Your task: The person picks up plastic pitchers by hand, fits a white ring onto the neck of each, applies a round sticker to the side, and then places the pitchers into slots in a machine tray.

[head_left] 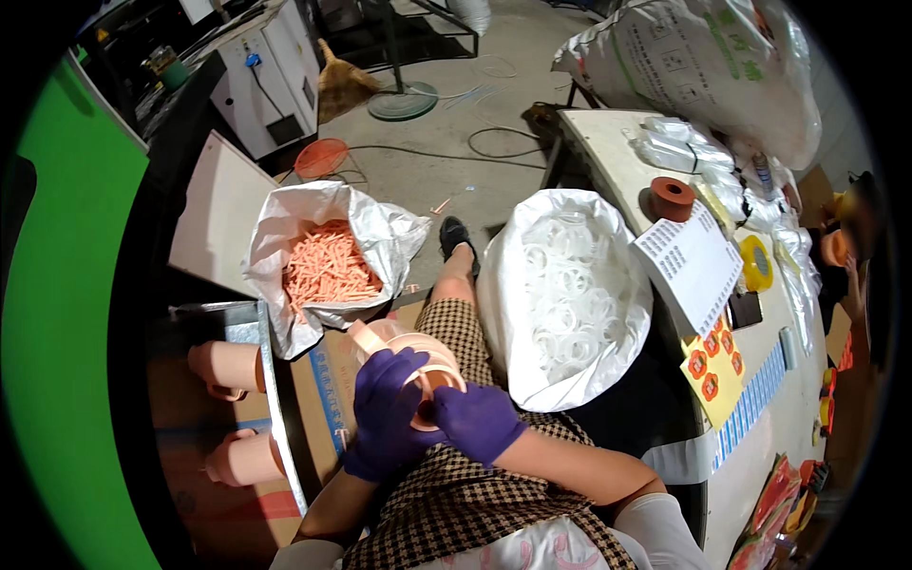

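My left hand (385, 410), in a purple glove, is wrapped round a peach-coloured plastic jug (432, 350) above my lap. My right hand (478, 422), gloved alike, grips the near side of its round rim. A flat peach strip, perhaps the handle, sticks out at the far left of the jug. Fingers hide much of the near opening. Left of my hands, two similar peach jugs with handles, an upper jug (226, 368) and a lower jug (245, 459), lie on their sides beside a metal edge (281, 418).
Ahead on the left, a white sack (404, 228) holds many small peach plastic sticks (328, 264). Right of my knee stands another sack (505, 313) full of clear plastic rings (570, 294). The table (608, 142) at right carries a brown tape roll (672, 198), yellow tape (756, 263), label sheets (691, 256) and plastic bags.
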`<state>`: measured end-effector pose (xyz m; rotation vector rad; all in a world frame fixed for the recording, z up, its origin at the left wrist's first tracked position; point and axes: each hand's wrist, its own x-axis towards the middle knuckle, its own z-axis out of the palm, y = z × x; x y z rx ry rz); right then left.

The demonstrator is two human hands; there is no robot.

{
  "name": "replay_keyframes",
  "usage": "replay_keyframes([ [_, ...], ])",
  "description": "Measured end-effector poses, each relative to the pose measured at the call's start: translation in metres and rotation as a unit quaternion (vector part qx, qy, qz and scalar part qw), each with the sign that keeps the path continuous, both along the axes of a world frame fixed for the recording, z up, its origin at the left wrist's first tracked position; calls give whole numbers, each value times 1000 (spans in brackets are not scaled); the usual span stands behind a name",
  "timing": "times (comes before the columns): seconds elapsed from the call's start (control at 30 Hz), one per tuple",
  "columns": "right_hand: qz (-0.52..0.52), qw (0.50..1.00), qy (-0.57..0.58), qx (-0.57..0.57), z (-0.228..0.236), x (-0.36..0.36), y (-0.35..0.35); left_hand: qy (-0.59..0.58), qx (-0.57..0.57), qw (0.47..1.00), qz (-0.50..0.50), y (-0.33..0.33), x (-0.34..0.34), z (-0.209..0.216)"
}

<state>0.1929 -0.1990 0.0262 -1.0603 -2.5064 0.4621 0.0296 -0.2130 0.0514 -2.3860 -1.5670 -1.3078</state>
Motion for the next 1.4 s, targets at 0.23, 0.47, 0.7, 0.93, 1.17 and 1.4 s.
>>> replay_keyframes([
  [0.23,157,979,124,-36,24,9,51,-44,-21,999,-1,63,-46,-14],
  [0.47,-91,977,-166,100,-9,169,101,-134,179,965,134,93,-141,73],
  [0.7,-139,940,-311,8,-93,207,125,-37,41,994,94,61,-104,28],
  [0.93,-84,994,25,64,-37,189,119,-121,-263,957,15,-10,-75,-38],
  [1.17,127,916,340,-172,43,64,49,-76,-125,989,-35,18,-54,-10],
  [1.4,35,976,107,-188,52,-2,41,19,-123,987,-102,36,-25,12],
])
